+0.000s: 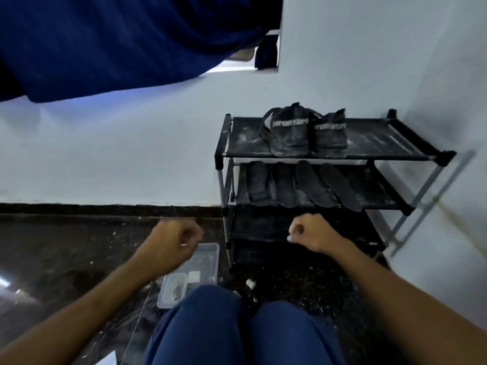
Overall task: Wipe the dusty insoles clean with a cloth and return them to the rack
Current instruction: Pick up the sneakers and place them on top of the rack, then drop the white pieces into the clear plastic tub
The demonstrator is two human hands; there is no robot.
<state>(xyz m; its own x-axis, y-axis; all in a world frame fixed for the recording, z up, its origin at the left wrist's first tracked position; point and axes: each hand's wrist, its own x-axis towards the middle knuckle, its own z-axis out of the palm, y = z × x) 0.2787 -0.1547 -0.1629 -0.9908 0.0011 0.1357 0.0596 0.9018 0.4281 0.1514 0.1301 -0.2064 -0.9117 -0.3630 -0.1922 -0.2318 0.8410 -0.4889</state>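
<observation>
- Two knees (245, 330) in blue at the bottom edge; the person sits or crouches on the dark speckled floor (52, 246), facing the rack.
- Clear tub (208, 250) on the floor just past the left knee, partly under the left forearm. Small pale and grey bits lie inside; can't tell whether one is the cloth.
- Small pale scrap (251, 283) on the floor between tub and rack.
- Left hand (176, 239) raised over the tub, fingers curled into a loose fist, nothing seen in it.
- Right hand (308, 233) raised in front of the rack's lower tiers, fingers curled in; a small whitish fleck shows at the fingertips, can't tell if it is pinched or what it is.
- Rack (326, 160): black, four tiers visible, against a pale wall.
- Insoles (303, 184): four, dark, dusty, lying side by side on the second tier, toes toward the wall. None in hand.
- Shoes (305, 134): two, black, dusty, on the top tier.
- Step, by my reading: wiping not begun; all four insoles on the rack look unwiped.
- Next move likely calls for finding the cloth, then lifting the nearest insole off the second tier with the right hand.
- Blue curtain (105, 43) hangs at upper left, farthest off.
</observation>
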